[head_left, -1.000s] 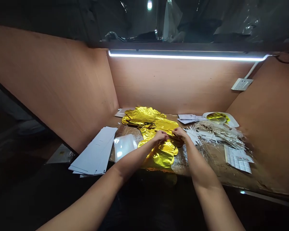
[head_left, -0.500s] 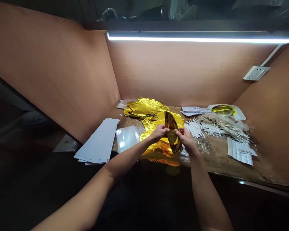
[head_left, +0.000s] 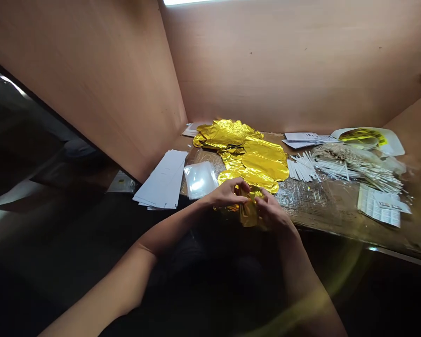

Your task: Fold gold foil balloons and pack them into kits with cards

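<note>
my left hand (head_left: 228, 193) and right hand (head_left: 273, 211) meet around a folded foil balloon (head_left: 248, 211), with more foil balloons (head_left: 256, 157) on the bench (head_left: 337, 220) just ahead of them. left of my left hand lie a plastic sleeve (head_left: 199, 179), then a stack of paper sheets (head_left: 163, 180). right of my right hand lie bundled sticks (head_left: 351, 171), with a printed leaflet (head_left: 379, 205) nearer me.

Gold foil piece (head_left: 249, 214) partly hidden behind fingers (head_left: 266, 199).

"Where was this taken?"

"A small workshop: plywood partitions (head_left: 284, 70) boxed in a workbench (head_left: 389, 236) laid with gold foil balloons (head_left: 252, 159), stacked white card (head_left: 163, 180) and white sticks (head_left: 301, 167)"
</note>
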A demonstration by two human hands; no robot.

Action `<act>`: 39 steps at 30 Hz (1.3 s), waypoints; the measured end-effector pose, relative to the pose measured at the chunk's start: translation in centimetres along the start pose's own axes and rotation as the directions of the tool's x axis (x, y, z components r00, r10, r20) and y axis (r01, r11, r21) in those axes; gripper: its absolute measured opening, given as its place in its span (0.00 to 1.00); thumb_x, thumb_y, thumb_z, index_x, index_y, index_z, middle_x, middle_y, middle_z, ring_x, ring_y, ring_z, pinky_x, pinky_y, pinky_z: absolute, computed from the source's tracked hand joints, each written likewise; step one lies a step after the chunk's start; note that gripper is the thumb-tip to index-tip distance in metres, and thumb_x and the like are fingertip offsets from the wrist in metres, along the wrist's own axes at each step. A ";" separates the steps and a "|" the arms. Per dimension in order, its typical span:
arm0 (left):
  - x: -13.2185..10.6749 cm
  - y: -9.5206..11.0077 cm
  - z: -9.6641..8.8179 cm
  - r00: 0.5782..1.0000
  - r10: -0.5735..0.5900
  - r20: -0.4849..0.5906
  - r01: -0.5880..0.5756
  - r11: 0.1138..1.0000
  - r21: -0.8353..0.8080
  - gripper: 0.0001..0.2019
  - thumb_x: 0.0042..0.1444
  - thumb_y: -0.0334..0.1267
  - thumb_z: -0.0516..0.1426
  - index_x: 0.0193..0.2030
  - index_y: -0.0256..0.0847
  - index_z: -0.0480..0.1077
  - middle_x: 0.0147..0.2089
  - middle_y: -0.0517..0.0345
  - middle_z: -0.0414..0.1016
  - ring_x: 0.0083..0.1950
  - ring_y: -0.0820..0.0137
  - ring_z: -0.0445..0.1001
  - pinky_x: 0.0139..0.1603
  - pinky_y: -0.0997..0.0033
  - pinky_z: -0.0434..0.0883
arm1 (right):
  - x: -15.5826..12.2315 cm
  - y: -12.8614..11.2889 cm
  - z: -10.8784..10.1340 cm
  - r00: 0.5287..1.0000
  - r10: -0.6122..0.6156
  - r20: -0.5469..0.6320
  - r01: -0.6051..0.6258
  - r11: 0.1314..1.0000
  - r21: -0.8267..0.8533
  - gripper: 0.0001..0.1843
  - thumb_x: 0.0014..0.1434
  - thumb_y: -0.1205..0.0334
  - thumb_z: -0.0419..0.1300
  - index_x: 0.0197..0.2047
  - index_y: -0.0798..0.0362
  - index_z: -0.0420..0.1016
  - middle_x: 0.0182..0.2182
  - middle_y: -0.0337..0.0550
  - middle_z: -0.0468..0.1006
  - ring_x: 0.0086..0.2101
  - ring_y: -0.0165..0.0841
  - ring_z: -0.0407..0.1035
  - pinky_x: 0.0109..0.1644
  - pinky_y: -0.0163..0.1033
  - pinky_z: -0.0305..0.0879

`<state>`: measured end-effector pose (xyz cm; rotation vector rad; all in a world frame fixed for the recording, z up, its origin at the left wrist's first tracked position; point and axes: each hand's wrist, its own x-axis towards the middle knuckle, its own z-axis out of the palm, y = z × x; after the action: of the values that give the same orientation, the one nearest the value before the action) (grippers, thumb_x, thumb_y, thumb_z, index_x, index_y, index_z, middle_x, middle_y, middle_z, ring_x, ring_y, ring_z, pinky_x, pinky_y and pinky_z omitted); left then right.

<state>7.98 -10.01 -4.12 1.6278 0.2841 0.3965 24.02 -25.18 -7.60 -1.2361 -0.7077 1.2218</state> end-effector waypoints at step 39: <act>-15.2 -2.7 -21.6 0.471 -0.089 -0.878 0.875 0.172 0.452 0.37 0.56 0.63 0.65 0.61 0.34 0.72 0.65 0.34 0.72 0.70 0.47 0.67 0.70 0.53 0.64 | -5.2 -3.0 10.7 0.994 0.026 0.109 0.017 0.928 -0.373 0.19 0.60 0.43 0.71 0.41 0.51 0.85 0.28 0.43 0.81 0.26 0.37 0.72 0.26 0.36 0.68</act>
<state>-14.72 3.59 -6.64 2.1762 2.0368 0.2343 13.78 -26.41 -1.06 -1.4875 -1.0583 1.2017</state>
